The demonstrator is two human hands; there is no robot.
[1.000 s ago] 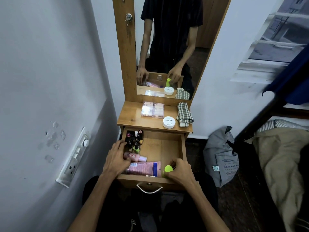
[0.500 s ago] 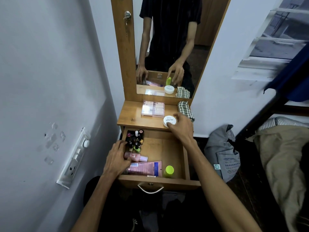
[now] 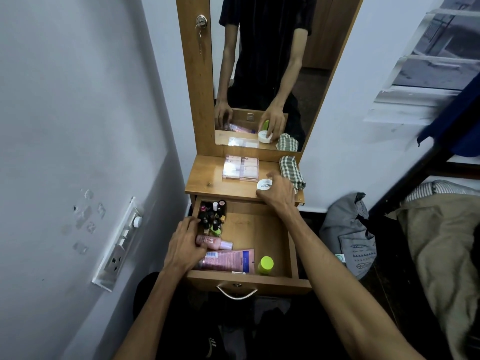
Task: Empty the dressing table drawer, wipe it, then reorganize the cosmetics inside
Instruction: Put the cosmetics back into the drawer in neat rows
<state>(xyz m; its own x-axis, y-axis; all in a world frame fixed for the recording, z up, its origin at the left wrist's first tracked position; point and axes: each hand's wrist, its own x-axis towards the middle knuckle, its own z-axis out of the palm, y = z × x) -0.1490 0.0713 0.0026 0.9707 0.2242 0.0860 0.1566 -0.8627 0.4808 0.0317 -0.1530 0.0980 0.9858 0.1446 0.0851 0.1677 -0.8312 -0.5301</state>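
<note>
The wooden drawer (image 3: 292, 245) is pulled out below the dressing table top (image 3: 205, 181). Several nail polish bottles (image 3: 213, 215) stand in its back left corner. In front of them lie a small pink bottle (image 3: 218, 242) and a pink tube (image 3: 228, 259). A bottle with a lime green cap (image 3: 265, 265) stands at the front. My left hand (image 3: 185, 246) rests on the pink bottle and tube at the drawer's left side. On the table top, my right hand (image 3: 279, 192) closes around a round white jar (image 3: 263, 184).
A clear makeup palette (image 3: 241, 168) and a checked cloth (image 3: 292, 172) lie on the table top under the mirror (image 3: 262, 74). A switch panel (image 3: 119, 242) is on the left wall. A grey bag (image 3: 348, 235) and a bed with bedding (image 3: 441, 229) are to the right.
My right hand left the green-capped bottle standing in the drawer's front, rose to the table top and closed on the white jar. My left hand stayed on the pink items.
</note>
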